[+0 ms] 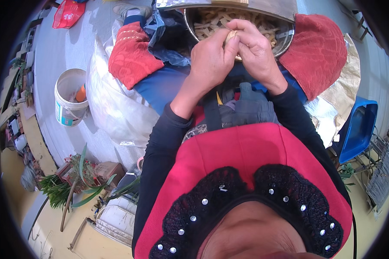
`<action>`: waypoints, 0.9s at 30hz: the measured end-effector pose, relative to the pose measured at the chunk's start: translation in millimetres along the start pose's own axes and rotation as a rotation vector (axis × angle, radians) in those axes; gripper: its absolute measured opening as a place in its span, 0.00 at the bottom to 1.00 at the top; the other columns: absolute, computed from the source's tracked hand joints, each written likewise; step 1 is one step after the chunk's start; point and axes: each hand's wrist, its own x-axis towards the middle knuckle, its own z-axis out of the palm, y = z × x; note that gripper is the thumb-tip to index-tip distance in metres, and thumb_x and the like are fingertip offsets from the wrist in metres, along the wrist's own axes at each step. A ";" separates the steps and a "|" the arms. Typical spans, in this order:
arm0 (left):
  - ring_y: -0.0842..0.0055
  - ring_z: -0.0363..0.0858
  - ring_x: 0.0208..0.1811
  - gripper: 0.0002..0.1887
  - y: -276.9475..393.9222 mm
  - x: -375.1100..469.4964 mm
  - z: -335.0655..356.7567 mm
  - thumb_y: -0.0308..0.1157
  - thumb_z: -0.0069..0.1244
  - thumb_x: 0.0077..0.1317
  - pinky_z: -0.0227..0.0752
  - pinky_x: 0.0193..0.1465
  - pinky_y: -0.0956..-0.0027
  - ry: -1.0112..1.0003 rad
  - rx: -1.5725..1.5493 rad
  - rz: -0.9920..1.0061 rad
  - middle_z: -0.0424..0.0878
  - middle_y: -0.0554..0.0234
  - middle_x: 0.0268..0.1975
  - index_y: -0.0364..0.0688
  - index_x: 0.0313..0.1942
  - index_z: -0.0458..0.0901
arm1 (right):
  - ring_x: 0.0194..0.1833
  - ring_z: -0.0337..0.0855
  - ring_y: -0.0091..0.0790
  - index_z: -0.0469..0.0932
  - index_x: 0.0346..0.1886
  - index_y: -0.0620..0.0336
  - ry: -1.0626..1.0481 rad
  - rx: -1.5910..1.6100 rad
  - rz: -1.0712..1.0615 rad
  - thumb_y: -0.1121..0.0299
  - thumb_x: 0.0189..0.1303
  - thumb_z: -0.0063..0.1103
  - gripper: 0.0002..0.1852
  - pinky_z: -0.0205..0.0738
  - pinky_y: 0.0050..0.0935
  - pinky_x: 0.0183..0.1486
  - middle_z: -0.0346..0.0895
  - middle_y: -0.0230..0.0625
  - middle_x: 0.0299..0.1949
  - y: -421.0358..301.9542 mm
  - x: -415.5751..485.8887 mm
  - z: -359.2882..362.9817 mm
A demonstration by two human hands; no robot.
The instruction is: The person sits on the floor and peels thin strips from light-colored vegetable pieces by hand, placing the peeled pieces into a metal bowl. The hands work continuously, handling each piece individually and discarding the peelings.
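Note:
My left hand [209, 58] and my right hand [255, 48] meet over a round metal basin [190, 29]. A small pale yellow piece [230, 36] is pinched between their fingertips; the fingers cover most of it, so its kind is unclear. Many pale, dry-looking strips [210, 24] fill the basin below. Across the basin's far side lies a flat board or metal sheet [272, 10], with a light wooden strip [230, 2] on it at the frame's top edge. A dark plastic bag [171, 48] hangs open just left of the basin.
Red towels cover my left knee [133, 55] and right knee [317, 51]. At left are a white sack [110, 106], a plastic bucket [69, 110] and a red bag [68, 14]. A blue plastic tub [358, 129] stands at right; potted plants [56, 187] are behind left.

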 end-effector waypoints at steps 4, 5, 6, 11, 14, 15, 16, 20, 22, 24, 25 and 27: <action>0.70 0.78 0.24 0.14 -8.6 1.4 11.0 0.39 0.46 0.73 0.69 0.28 0.69 0.087 -0.424 -0.138 0.80 0.54 0.26 0.36 0.43 0.80 | 0.51 0.79 0.39 0.83 0.37 0.69 0.083 -0.068 -0.087 0.78 0.58 0.61 0.06 0.73 0.31 0.53 0.78 0.42 0.50 -7.8 -1.4 -0.4; 0.77 0.72 0.20 0.15 -10.3 2.2 11.9 0.39 0.45 0.74 0.64 0.23 0.73 0.054 -0.591 -0.265 0.78 0.59 0.24 0.36 0.44 0.80 | 0.51 0.79 0.38 0.83 0.37 0.69 0.107 -0.058 -0.094 0.79 0.58 0.61 0.05 0.73 0.31 0.53 0.78 0.42 0.50 -9.0 -0.6 -0.2; 0.84 0.67 0.17 0.15 -10.9 3.1 13.5 0.39 0.43 0.76 0.59 0.19 0.78 0.015 -0.759 -0.391 0.76 0.64 0.23 0.36 0.45 0.81 | 0.51 0.78 0.32 0.84 0.37 0.69 0.119 0.072 -0.016 0.78 0.60 0.62 0.05 0.72 0.27 0.52 0.77 0.39 0.49 -7.2 1.7 -0.7; 0.89 0.54 0.15 0.17 1.3 -31.9 1.8 0.40 0.42 0.77 0.47 0.17 0.79 -0.203 -0.979 -0.556 0.67 0.72 0.20 0.34 0.43 0.80 | 0.54 0.76 0.27 0.84 0.41 0.71 0.153 0.539 0.222 0.76 0.67 0.58 0.07 0.69 0.26 0.58 0.70 0.33 0.58 29.5 8.3 -10.3; 0.79 0.73 0.19 0.12 -17.3 -36.0 -0.9 0.34 0.49 0.73 0.63 0.23 0.70 -0.079 -0.474 -0.207 0.75 0.67 0.21 0.36 0.34 0.80 | 0.57 0.76 0.27 0.81 0.48 0.68 0.014 0.633 0.331 0.72 0.70 0.55 0.10 0.69 0.28 0.60 0.72 0.35 0.60 32.8 -0.4 -17.0; 0.74 0.75 0.20 0.10 -17.1 -34.5 -2.4 0.33 0.50 0.71 0.65 0.24 0.68 -0.018 -0.255 -0.096 0.76 0.64 0.22 0.36 0.34 0.79 | 0.58 0.77 0.27 0.79 0.54 0.65 0.010 0.627 0.354 0.69 0.73 0.52 0.14 0.70 0.28 0.61 0.74 0.36 0.59 31.1 3.2 -23.2; 0.69 0.77 0.22 0.09 -16.9 -32.7 -3.3 0.33 0.51 0.70 0.67 0.25 0.65 0.040 -0.036 0.017 0.78 0.62 0.23 0.37 0.34 0.79 | 0.56 0.78 0.27 0.79 0.55 0.63 -0.001 0.524 0.337 0.68 0.73 0.53 0.14 0.71 0.27 0.59 0.76 0.35 0.56 27.3 5.1 -27.6; 0.60 0.82 0.28 0.04 -15.3 -26.3 -12.0 0.30 0.56 0.65 0.73 0.29 0.63 0.108 0.293 0.236 0.82 0.57 0.28 0.40 0.36 0.81 | 0.40 0.82 0.30 0.84 0.42 0.64 -0.138 0.027 0.234 0.65 0.67 0.61 0.11 0.75 0.28 0.46 0.82 0.38 0.39 -9.1 12.0 -33.8; 0.59 0.83 0.29 0.05 -16.3 -24.2 -14.2 0.30 0.57 0.64 0.75 0.31 0.64 0.087 0.353 0.298 0.83 0.56 0.29 0.40 0.37 0.82 | 0.34 0.82 0.37 0.83 0.41 0.63 -0.307 -0.134 0.202 0.62 0.66 0.61 0.12 0.75 0.31 0.40 0.80 0.43 0.32 -4.6 10.4 -36.2; 0.59 0.83 0.30 0.05 -21.2 -20.3 -15.3 0.30 0.57 0.64 0.75 0.32 0.63 0.067 0.355 0.324 0.83 0.56 0.30 0.41 0.38 0.82 | 0.29 0.79 0.46 0.81 0.39 0.64 -0.437 -0.227 0.203 0.61 0.64 0.63 0.13 0.72 0.35 0.34 0.78 0.48 0.26 -2.8 8.7 -39.9; 0.59 0.83 0.31 0.05 -23.2 -19.8 -16.7 0.30 0.56 0.64 0.75 0.32 0.63 0.058 0.356 0.337 0.83 0.55 0.30 0.41 0.38 0.82 | 0.29 0.78 0.46 0.81 0.38 0.64 -0.456 -0.234 0.201 0.62 0.65 0.63 0.13 0.72 0.36 0.34 0.78 0.47 0.26 -2.7 6.9 -41.4; 0.58 0.83 0.32 0.04 -26.7 -21.2 -21.9 0.30 0.56 0.65 0.75 0.32 0.62 -0.045 0.281 0.252 0.82 0.55 0.30 0.41 0.38 0.82 | 0.29 0.78 0.46 0.82 0.38 0.64 -0.492 -0.248 0.198 0.62 0.65 0.62 0.12 0.72 0.37 0.33 0.78 0.46 0.26 -1.6 2.8 -44.8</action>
